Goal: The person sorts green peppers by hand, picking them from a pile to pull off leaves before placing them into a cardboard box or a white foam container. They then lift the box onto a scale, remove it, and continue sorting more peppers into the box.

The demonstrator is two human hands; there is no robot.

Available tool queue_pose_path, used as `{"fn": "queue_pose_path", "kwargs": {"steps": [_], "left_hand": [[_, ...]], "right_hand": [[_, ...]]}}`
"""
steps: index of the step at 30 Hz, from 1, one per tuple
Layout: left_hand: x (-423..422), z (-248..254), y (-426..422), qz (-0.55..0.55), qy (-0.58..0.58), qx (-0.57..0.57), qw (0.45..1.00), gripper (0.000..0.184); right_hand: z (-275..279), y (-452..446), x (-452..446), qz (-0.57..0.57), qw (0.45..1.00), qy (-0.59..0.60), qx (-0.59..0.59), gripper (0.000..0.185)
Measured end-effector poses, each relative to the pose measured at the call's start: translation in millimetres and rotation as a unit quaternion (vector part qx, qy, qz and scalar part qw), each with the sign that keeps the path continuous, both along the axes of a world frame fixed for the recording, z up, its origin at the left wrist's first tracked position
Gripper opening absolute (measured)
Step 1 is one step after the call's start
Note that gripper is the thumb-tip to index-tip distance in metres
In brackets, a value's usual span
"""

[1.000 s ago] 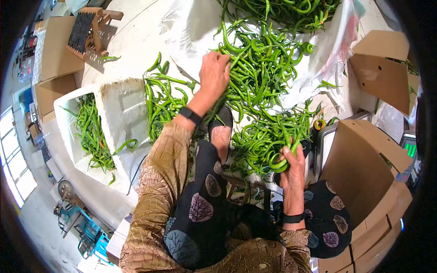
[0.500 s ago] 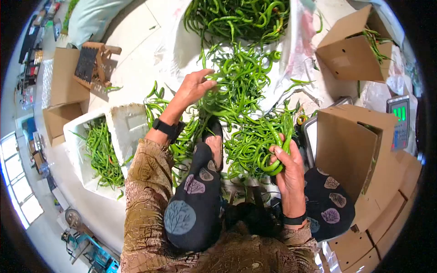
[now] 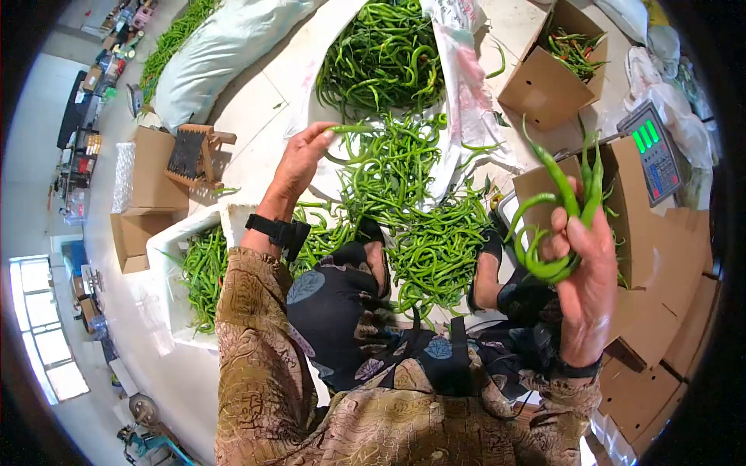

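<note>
My right hand (image 3: 587,260) is closed around several long green chili peppers (image 3: 546,268), some curling below the fingers and others pointing up past them. It is raised in front of the open cardboard box (image 3: 645,233) on the right. Thumb and fingers of my left hand (image 3: 299,167) pinch a green chili pepper (image 3: 351,128) by one end, left of the loose heap. That pepper heap (image 3: 439,252) spreads over the floor between my feet. Behind it, an open white sack (image 3: 454,54) spills more peppers (image 3: 381,58).
A white foam box (image 3: 167,287) with peppers stands at left, near a small wooden stool (image 3: 194,159) and a cardboard box (image 3: 151,171). Back right are another cardboard box (image 3: 536,89) holding peppers and a digital scale display (image 3: 651,151). A full sack (image 3: 225,58) lies back left.
My right hand has risen from the heap and moved right toward the box with its peppers. My left hand has shifted left, away from the heap, a pepper now visible in its pinch. The view has shifted.
</note>
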State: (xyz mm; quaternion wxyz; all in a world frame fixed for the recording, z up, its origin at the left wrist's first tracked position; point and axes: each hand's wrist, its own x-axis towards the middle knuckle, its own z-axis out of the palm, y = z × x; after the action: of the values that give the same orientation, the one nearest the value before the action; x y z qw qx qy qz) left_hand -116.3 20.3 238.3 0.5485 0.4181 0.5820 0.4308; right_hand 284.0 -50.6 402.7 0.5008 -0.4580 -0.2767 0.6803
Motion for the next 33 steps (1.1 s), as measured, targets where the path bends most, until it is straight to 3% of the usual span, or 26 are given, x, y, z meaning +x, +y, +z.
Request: {"fn": "queue_pose_path", "kwargs": {"steps": [2,7,9,10,11,13,14,17,18,19,20,21,22,26,29,30,31,33], "left_hand": [[-0.8,8.0,-3.2,-0.064,0.161,0.045,0.984,0.033],[22.1,45.5,-12.3,-0.070,0.056,-0.010,0.996,0.032],[19.4,31.8,-1.1,-0.186,0.188,-0.021,0.964,0.031],[43.6,54.1,1.4,-0.231,0.223,-0.049,0.946,0.031],[56.8,54.8,8.3,-0.251,0.215,-0.099,0.939,0.029],[90.9,69.8,32.0,-0.310,0.237,-0.079,0.918,0.028],[107.3,73.3,51.3,-0.321,0.272,-0.017,0.907,0.028],[169.2,107.5,116.8,-0.277,0.147,0.105,0.944,0.031],[195.0,151.3,120.3,-0.256,0.198,0.145,0.935,0.035],[198.3,130.6,165.6,-0.287,0.341,0.265,0.855,0.044],[224.2,156.6,165.4,-0.181,0.057,0.148,0.971,0.052],[236.1,159.7,173.1,-0.111,0.012,0.186,0.976,0.050],[235.8,161.3,173.6,-0.108,0.024,0.180,0.977,0.050],[184.7,149.5,135.6,-0.201,0.090,0.120,0.968,0.041],[105.8,120.6,84.4,-0.315,0.233,0.051,0.919,0.039],[79.3,111.1,64.0,-0.315,0.297,0.028,0.901,0.041],[51.1,98.0,38.0,-0.269,0.259,-0.026,0.927,0.041],[-9.9,62.5,-12.5,-0.191,0.305,-0.097,0.928,0.040]], "right_hand": [[-5.0,7.0,6.7,-0.016,0.999,0.034,0.009,0.051],[-30.3,7.7,24.3,-0.067,0.993,0.102,-0.009,0.046],[-26.9,5.4,26.2,-0.084,0.992,0.089,0.002,0.048],[-24.1,5.5,25.2,-0.088,0.993,0.084,0.000,0.048],[-22.5,5.2,23.9,-0.091,0.993,0.080,-0.003,0.048],[-22.6,3.3,21.6,-0.095,0.991,0.098,-0.006,0.048],[-20.0,2.7,21.2,-0.095,0.990,0.100,-0.007,0.048],[-20.8,1.7,20.2,-0.124,0.985,0.124,-0.009,0.044],[-20.1,1.8,20.3,-0.130,0.982,0.137,-0.010,0.043],[-20.8,3.1,20.8,-0.129,0.983,0.134,-0.009,0.043],[-22.5,3.8,21.7,-0.137,0.982,0.130,0.000,0.043],[-23.8,3.7,23.0,-0.147,0.981,0.127,0.008,0.043],[-24.6,3.7,24.1,-0.153,0.979,0.131,0.013,0.043],[-24.9,2.3,32.8,-0.166,0.977,0.136,0.011,0.040],[-16.9,-2.4,32.6,-0.134,0.980,0.146,0.006,0.040],[-21.6,-4.6,34.0,-0.119,0.976,0.180,0.010,0.040],[-25.8,-6.8,35.5,-0.105,0.971,0.213,0.015,0.041],[-34.1,-8.4,37.2,-0.078,0.974,0.214,0.013,0.048]]}}
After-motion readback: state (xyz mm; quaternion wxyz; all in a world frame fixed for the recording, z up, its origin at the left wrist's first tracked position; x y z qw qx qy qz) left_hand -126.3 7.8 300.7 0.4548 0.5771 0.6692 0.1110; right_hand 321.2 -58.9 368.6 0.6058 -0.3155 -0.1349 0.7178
